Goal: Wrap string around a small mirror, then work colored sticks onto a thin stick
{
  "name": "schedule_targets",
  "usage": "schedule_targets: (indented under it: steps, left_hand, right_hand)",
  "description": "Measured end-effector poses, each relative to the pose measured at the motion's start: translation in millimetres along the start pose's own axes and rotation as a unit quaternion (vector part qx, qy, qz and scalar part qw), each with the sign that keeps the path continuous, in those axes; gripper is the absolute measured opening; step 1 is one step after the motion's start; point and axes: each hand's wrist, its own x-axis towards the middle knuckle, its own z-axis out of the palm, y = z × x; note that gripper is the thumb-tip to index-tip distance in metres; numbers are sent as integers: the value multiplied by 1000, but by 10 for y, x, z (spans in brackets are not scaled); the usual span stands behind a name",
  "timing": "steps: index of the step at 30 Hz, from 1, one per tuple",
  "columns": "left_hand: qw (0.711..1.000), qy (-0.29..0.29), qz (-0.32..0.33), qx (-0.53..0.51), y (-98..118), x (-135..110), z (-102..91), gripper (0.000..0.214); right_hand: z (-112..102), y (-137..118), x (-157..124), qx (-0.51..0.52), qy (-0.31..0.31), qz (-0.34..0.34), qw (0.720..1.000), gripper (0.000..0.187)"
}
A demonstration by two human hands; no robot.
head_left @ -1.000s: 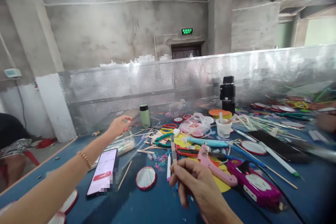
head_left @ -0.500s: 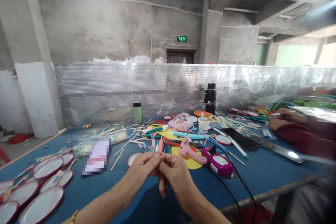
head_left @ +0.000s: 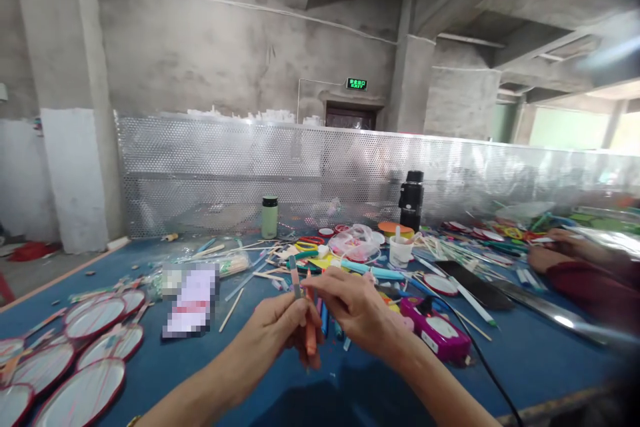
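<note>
My left hand (head_left: 283,323) is closed around a flat grey-and-pink craft stick (head_left: 295,275) that points up and away. An orange craft stick (head_left: 311,337) lies between the two hands, its lower part against the left fingers. My right hand (head_left: 357,307) has its bent fingertips at the upper part of the orange stick; its thumb is hidden. Under and behind the hands are several coloured pens or sticks (head_left: 325,321). Close by on the right sits a purple device (head_left: 436,329) with a cable; the right hand largely covers a pink glue gun (head_left: 407,324).
Several round white discs with red rims (head_left: 83,390) lie at left near a pixelated pale packet (head_left: 190,303). A green bottle (head_left: 269,217) and a black flask (head_left: 411,203) stand before a perforated metal screen (head_left: 220,160). A phone (head_left: 473,282) and a co-worker's hand (head_left: 545,259) are at right.
The view has shifted slightly. My hands, pressed together before, have parted a little; the right hand has risen and turned over the orange stick, which now shows more of its length.
</note>
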Motion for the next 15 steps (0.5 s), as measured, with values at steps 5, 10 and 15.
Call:
schedule_targets:
  steps: [5,10,15]
  left_hand:
    - [998,-42,-25,-28,-26,-18,15,34]
    - [993,-59,-83,-66,-15,-13,19,34]
    - [991,-32,-107,-69,-28,7,-5,31]
  right_hand:
    - [159,88,-59,-52,-44,-60,996,22]
    - [254,192,-193,-107,13,-49,993,21]
    - [280,269,-259,-118,110,30,986,20]
